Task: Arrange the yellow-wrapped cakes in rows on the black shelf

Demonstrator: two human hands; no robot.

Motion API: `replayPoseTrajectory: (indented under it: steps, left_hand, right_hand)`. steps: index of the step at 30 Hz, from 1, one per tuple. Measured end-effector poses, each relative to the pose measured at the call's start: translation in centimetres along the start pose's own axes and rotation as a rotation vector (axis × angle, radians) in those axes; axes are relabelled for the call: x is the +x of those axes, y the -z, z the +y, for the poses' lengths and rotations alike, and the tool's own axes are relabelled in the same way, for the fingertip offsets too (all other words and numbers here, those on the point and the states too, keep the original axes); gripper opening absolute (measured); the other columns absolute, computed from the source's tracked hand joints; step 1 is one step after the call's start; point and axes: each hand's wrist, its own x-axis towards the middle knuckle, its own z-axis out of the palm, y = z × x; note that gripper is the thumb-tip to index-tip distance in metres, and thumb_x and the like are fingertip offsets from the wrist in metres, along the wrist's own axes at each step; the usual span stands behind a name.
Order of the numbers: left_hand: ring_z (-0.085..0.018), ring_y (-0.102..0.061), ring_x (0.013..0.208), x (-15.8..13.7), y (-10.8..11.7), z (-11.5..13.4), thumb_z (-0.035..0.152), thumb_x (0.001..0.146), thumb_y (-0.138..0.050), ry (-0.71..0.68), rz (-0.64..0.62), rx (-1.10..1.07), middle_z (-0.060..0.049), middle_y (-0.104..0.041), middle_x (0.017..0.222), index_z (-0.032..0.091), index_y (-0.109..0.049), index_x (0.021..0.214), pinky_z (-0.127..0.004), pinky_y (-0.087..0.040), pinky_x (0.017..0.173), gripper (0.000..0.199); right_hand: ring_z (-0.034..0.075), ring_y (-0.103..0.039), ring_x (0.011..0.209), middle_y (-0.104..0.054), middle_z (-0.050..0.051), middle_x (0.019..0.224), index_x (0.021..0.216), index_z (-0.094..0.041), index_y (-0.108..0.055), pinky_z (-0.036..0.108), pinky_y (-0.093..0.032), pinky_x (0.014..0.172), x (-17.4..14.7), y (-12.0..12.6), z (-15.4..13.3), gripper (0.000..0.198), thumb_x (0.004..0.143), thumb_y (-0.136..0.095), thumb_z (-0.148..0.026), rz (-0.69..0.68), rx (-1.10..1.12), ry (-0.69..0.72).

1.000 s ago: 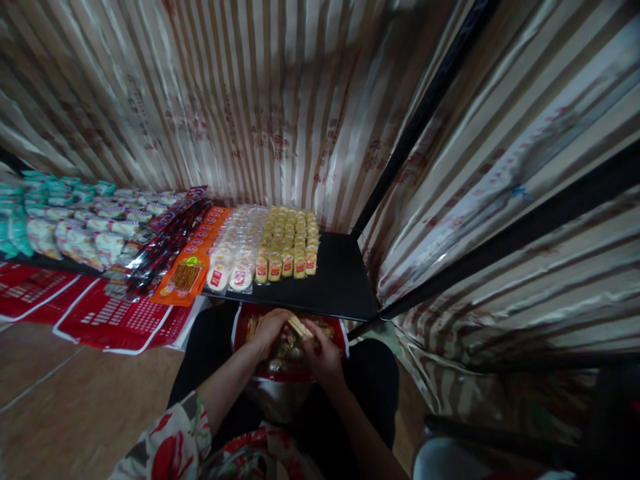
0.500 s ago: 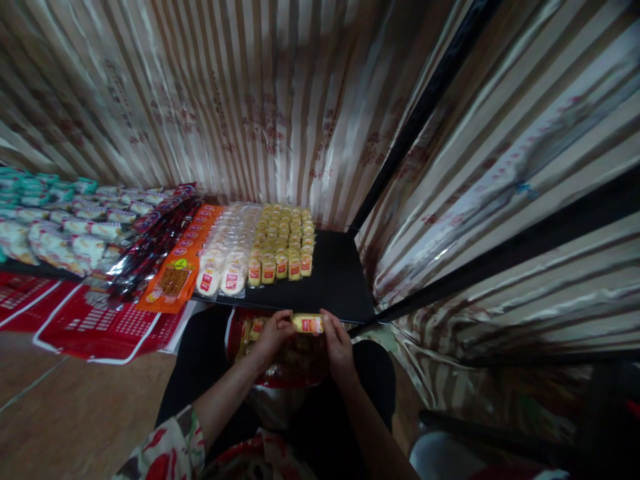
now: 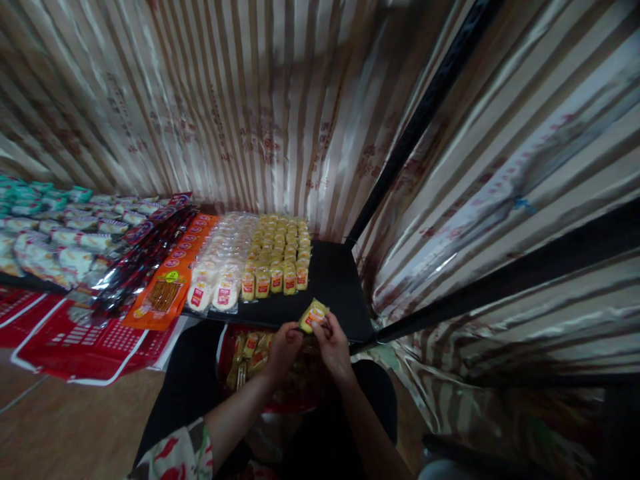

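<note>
A small yellow wrapped snack cake (image 3: pixel 313 316) with a red and white label is held up in front of me, tilted, just above the shelf's front edge. My right hand (image 3: pixel 333 345) pinches it between thumb and fingers from the right. My left hand (image 3: pixel 286 348) has its fingers closed at the wrapper's lower left corner. Below both hands, a red basket (image 3: pixel 220 353) between my legs holds several similar yellow packets (image 3: pixel 253 347), partly hidden by my left forearm. Beyond the hands, rows of matching yellow packets (image 3: pixel 277 279) stand on the black shelf (image 3: pixel 335 287).
Left of the yellow rows lie white round crackers in clear wrap (image 3: pixel 225 290), an orange snack bag (image 3: pixel 163 293), dark shiny packets (image 3: pixel 135 257) and white packets (image 3: pixel 75 240). Red baskets (image 3: pixel 95 347) sit under the shelf. A striped curtain (image 3: pixel 225 100) and black posts (image 3: pixel 425 120) border the shelf.
The snack cake has turned from lying level between both hands to a steeper tilt, label facing up. My right hand has moved further under it. The view has shifted slightly.
</note>
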Motion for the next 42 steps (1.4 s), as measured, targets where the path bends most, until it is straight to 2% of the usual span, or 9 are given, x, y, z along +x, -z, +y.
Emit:
replayPoseTrajectory:
  steps: [3, 6, 11, 15, 19, 23, 30, 37, 42]
  left_hand:
    - [-0.01, -0.06, 0.065, 0.7, 0.0, 0.8, 0.01, 0.074, -0.049, -0.053, 0.034, 0.074, -0.003, -0.064, 0.084, 0.014, -0.057, 0.1, -0.021, -0.047, 0.062, 0.027]
    - [-0.011, -0.061, 0.072, 1.5, -0.1, 1.4, 0.008, 0.075, -0.046, -0.18, 0.043, 0.165, -0.006, -0.062, 0.095, 0.015, -0.058, 0.099, -0.022, -0.048, 0.068, 0.028]
    - [-0.013, -0.059, 0.082, 3.2, -0.5, 2.3, 0.005, 0.072, -0.045, -0.386, 0.112, 0.35, -0.007, -0.06, 0.1, 0.015, -0.061, 0.097, -0.027, -0.048, 0.081, 0.031]
    - [-0.014, -0.059, 0.084, 4.5, -0.4, 2.4, 0.003, 0.071, -0.044, -0.463, 0.153, 0.404, -0.007, -0.06, 0.099, 0.014, -0.06, 0.098, -0.031, -0.049, 0.084, 0.033]
    - [-0.015, -0.059, 0.089, 5.3, -0.1, 1.9, 0.003, 0.071, -0.044, -0.461, 0.185, 0.446, -0.009, -0.06, 0.1, 0.011, -0.059, 0.102, -0.032, -0.048, 0.087, 0.036]
    - [-0.016, -0.059, 0.094, 6.0, 0.1, 1.3, 0.006, 0.074, -0.044, -0.519, 0.223, 0.464, -0.008, -0.06, 0.102, 0.014, -0.058, 0.106, -0.032, -0.048, 0.088, 0.037]
    - [-0.019, -0.059, 0.1, 7.0, 0.3, 0.8, 0.011, 0.079, -0.04, -0.563, 0.28, 0.523, -0.013, -0.061, 0.106, 0.009, -0.057, 0.11, -0.035, -0.048, 0.092, 0.035]
    - [-0.017, -0.061, 0.095, 6.8, 0.4, 0.6, 0.008, 0.078, -0.041, -0.658, 0.299, 0.554, -0.011, -0.061, 0.103, 0.013, -0.056, 0.108, -0.034, -0.051, 0.088, 0.034]
    - [-0.015, -0.058, 0.1, 6.1, 0.5, 1.2, 0.007, 0.083, -0.034, -0.901, 0.159, 0.666, -0.009, -0.061, 0.103, 0.015, -0.056, 0.11, -0.031, -0.05, 0.091, 0.035]
  right_hand:
    - [0.019, -0.064, 0.078, -0.065, 0.009, 0.098, 0.117, -0.015, -0.052, 0.033, -0.051, 0.075, 2.6, 0.5, -0.7, 0.051, 0.075, -0.053, -0.043, 0.068, -0.224, 0.085]
    - [0.019, -0.062, 0.077, -0.063, 0.009, 0.097, 0.119, -0.014, -0.055, 0.033, -0.051, 0.077, 4.8, 0.2, -1.2, 0.048, 0.078, -0.049, -0.039, 0.088, -0.397, 0.208]
    - [0.019, -0.06, 0.082, -0.06, 0.01, 0.101, 0.118, -0.017, -0.056, 0.032, -0.052, 0.074, 6.8, -1.4, -1.8, 0.041, 0.081, -0.046, -0.029, 0.058, -0.496, 0.341]
    - [0.021, -0.058, 0.09, -0.058, 0.012, 0.109, 0.121, -0.018, -0.054, 0.034, -0.052, 0.078, 7.7, -2.2, -1.9, 0.042, 0.082, -0.044, -0.028, 0.037, -0.527, 0.387]
    - [0.023, -0.056, 0.097, -0.058, 0.013, 0.112, 0.128, -0.018, -0.048, 0.038, -0.05, 0.083, 8.2, -2.4, -1.3, 0.047, 0.083, -0.042, -0.029, 0.05, -0.562, 0.392]
    - [0.025, -0.052, 0.105, -0.056, 0.013, 0.119, 0.133, -0.017, -0.042, 0.04, -0.046, 0.089, 8.3, -2.7, -0.2, 0.052, 0.084, -0.04, -0.033, 0.073, -0.57, 0.41]
    - [0.025, -0.05, 0.109, -0.057, 0.013, 0.122, 0.128, -0.014, -0.049, 0.042, -0.042, 0.094, 8.1, -3.5, 0.7, 0.05, 0.086, -0.037, -0.039, 0.108, -0.53, 0.409]
    - [0.023, -0.056, 0.095, -0.06, 0.013, 0.112, 0.124, -0.016, -0.052, 0.04, -0.047, 0.085, 7.8, -3.8, 0.2, 0.049, 0.084, -0.039, -0.04, 0.13, -0.48, 0.329]
    - [0.019, -0.06, 0.077, -0.058, 0.015, 0.111, 0.114, -0.015, -0.054, 0.036, -0.049, 0.079, 7.4, -3.8, -0.3, 0.043, 0.08, -0.044, -0.04, 0.167, -0.422, 0.247]
